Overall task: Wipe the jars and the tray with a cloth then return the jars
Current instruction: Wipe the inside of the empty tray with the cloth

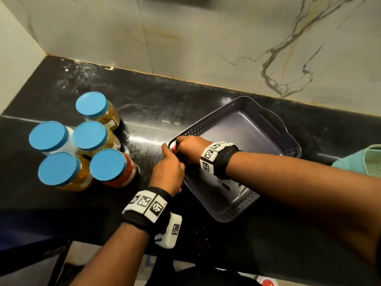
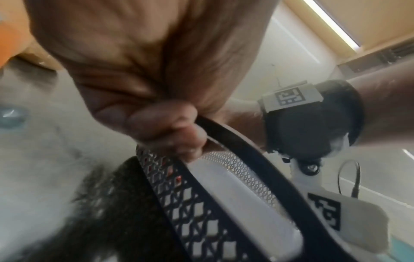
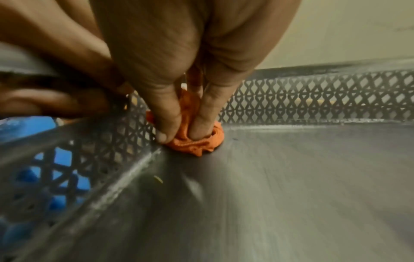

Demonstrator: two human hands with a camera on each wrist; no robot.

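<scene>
Several jars with blue lids stand grouped on the black counter, left of the grey perforated tray. My left hand grips the tray's near-left rim; its curled fingers wrap the rim's edge above the mesh wall. Inside the tray's left corner, my right hand holds a bunched orange cloth. Its fingertips press the cloth onto the tray floor against the wall. In the head view the cloth shows only as a small red patch between the hands.
A marble wall runs along the back of the counter. A pale green item lies at the right edge, just past the tray. The counter's front edge is below my left wrist. Blue lids show through the tray's mesh.
</scene>
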